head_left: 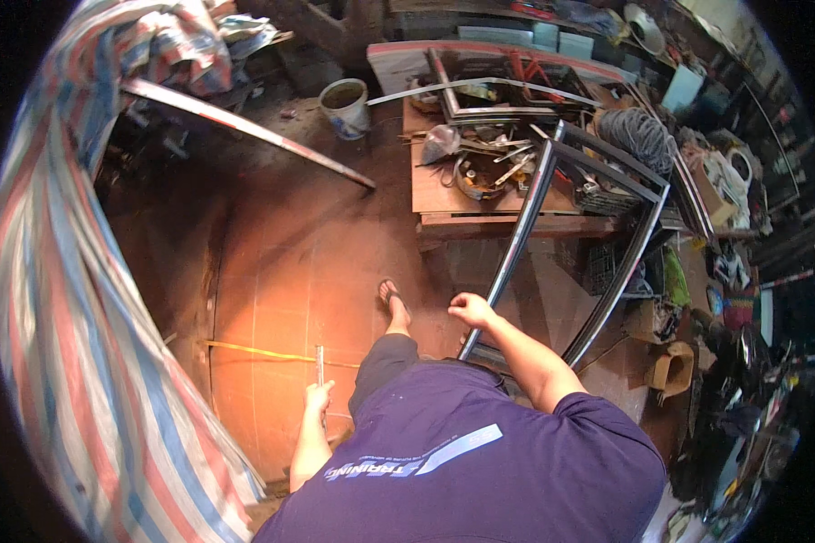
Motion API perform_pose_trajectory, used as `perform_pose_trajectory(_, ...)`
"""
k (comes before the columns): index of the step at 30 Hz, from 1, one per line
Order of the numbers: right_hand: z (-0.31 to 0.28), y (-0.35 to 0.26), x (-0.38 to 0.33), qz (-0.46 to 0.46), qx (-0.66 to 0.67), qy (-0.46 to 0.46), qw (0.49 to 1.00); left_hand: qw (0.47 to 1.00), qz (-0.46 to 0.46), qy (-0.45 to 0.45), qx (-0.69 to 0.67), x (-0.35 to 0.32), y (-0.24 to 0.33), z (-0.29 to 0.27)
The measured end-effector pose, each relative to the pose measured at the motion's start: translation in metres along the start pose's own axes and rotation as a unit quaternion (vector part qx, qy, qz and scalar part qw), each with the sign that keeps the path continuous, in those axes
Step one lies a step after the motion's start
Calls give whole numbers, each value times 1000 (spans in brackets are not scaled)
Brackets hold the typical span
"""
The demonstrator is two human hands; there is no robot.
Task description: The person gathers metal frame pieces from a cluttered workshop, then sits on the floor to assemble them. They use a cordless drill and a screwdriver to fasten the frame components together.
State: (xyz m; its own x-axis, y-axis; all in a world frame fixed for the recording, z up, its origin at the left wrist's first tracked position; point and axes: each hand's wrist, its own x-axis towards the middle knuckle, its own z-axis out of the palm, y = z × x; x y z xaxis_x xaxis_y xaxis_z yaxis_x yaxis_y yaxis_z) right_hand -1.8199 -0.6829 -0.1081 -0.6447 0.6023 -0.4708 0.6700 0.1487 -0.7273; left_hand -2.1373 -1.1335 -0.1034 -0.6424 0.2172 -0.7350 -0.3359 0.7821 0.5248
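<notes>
- The right hand [472, 309] is closed around the near rail of a shiny metal frame [598, 235], gripping it just above that rail's lower end.
- The frame leans up and away from the hand, its far end rising over the workbench [462, 195] edge.
- The left hand [318, 396] is closed around a short metal bar [319, 365], held upright, well to the left of the frame.
- A foot in a sandal [392, 299] stands on the tiled floor [290, 271], just left of the frame's lower end.
- The workbench, behind the frame, carries tools and scrap, a second frame [480, 95] and a coil of cable [638, 136].
- A white bucket [346, 107] sits on the floor left of the workbench.
- A long metal strip [244, 127] slants from the upper left toward the workbench's near corner.
- A striped tarp [72, 299] hangs far left of the frame, across the floor.
- Cluttered boxes [670, 366] lie right of the frame.
</notes>
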Motion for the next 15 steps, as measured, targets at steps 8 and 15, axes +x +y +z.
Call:
perform_pose_trajectory(8,-43,87,-20,197,-186,-172,947,965,-92,-144,200,133,170,44)
perform_pose_trajectory(15,-151,54,37,317,19,116,941,893,89,-182,401,252,331,56)
